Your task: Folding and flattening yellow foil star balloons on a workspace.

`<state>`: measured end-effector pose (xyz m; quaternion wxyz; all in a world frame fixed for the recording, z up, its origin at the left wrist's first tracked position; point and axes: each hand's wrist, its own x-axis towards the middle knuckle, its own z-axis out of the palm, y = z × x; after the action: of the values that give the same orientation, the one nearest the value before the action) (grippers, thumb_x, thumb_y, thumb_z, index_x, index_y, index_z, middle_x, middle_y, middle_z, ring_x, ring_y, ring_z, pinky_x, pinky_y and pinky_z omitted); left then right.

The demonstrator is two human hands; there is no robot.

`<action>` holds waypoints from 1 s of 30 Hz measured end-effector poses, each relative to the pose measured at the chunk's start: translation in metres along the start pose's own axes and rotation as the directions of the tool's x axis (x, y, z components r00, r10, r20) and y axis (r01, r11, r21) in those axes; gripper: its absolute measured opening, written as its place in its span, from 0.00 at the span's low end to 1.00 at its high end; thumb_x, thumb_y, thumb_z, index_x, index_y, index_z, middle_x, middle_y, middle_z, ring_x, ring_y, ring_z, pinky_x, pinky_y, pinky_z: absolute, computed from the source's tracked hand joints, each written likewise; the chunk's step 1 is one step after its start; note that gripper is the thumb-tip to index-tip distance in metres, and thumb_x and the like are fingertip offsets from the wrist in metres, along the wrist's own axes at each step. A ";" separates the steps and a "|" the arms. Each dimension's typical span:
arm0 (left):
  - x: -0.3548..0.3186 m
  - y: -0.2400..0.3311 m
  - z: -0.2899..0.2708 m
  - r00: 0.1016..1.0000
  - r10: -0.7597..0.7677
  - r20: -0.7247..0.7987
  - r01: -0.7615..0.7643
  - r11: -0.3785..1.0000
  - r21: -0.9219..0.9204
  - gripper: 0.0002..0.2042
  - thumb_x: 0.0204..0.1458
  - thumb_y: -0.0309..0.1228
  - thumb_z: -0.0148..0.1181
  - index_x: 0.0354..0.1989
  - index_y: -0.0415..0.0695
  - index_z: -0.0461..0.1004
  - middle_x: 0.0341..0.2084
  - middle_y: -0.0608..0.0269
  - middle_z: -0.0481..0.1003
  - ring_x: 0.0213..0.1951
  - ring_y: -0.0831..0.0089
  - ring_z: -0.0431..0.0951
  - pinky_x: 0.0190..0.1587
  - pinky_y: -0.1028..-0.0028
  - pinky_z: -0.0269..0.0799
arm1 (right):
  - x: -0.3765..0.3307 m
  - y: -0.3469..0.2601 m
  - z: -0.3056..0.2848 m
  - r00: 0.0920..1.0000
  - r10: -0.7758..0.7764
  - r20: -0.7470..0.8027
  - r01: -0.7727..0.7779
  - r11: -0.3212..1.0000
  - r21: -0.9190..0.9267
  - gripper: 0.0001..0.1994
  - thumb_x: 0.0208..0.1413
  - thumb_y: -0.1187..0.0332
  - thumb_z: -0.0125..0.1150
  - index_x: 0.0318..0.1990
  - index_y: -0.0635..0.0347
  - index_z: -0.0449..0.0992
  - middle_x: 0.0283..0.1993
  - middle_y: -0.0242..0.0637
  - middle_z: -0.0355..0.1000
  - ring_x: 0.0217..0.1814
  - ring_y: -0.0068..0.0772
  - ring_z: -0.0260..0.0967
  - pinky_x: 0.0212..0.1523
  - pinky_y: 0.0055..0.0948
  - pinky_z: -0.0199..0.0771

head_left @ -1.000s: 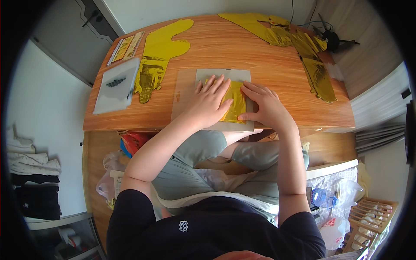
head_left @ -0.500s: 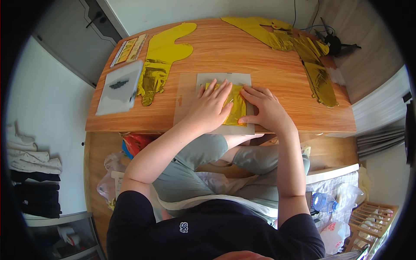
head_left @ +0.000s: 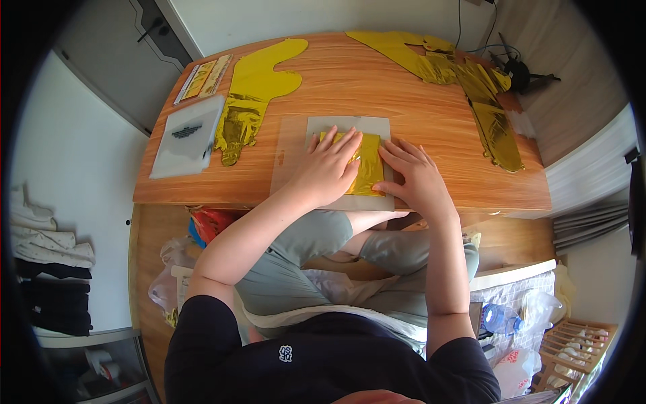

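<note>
A folded gold foil balloon [head_left: 369, 168] lies flat on a grey card [head_left: 350, 122] near the table's front edge. My left hand [head_left: 330, 165] rests on the foil with its fingers stretched out, covering the left part of it. At the foil's right edge, my right hand [head_left: 416, 174] lies with fingers apart, thumb and fingertips touching or very near the foil. A clear plastic bag [head_left: 288, 151] with a hang hole shows under or beside the card's left side.
An unfolded gold foil balloon [head_left: 259, 81] lies to the left, and more gold foil balloons [head_left: 478, 87] at the far right. A stack of clear bags [head_left: 185, 141] and printed cards [head_left: 202, 79] are at the left. A black device with antennas [head_left: 517, 71] stands at the right.
My right hand has slid slightly right, toward the foil's edge, uncovering more of it. The left hand stays pressed on the foil.
</note>
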<state>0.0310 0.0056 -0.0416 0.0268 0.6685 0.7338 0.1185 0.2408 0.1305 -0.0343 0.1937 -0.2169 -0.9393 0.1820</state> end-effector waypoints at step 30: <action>-0.005 -0.003 -0.005 0.992 0.123 0.016 -0.124 0.992 0.040 0.30 0.73 0.43 0.42 0.81 0.57 0.47 0.80 0.54 0.51 0.77 0.36 0.50 0.74 0.30 0.43 | 0.004 -0.049 0.014 0.982 -0.019 0.185 0.014 0.999 0.030 0.23 0.63 0.54 0.66 0.64 0.45 0.77 0.79 0.27 0.62 0.86 0.48 0.43 0.81 0.64 0.39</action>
<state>0.0275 0.0001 -0.0376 0.0106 0.7137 0.6931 0.1006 0.2151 0.0879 -0.0243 0.1099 -0.1883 -0.9524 0.2131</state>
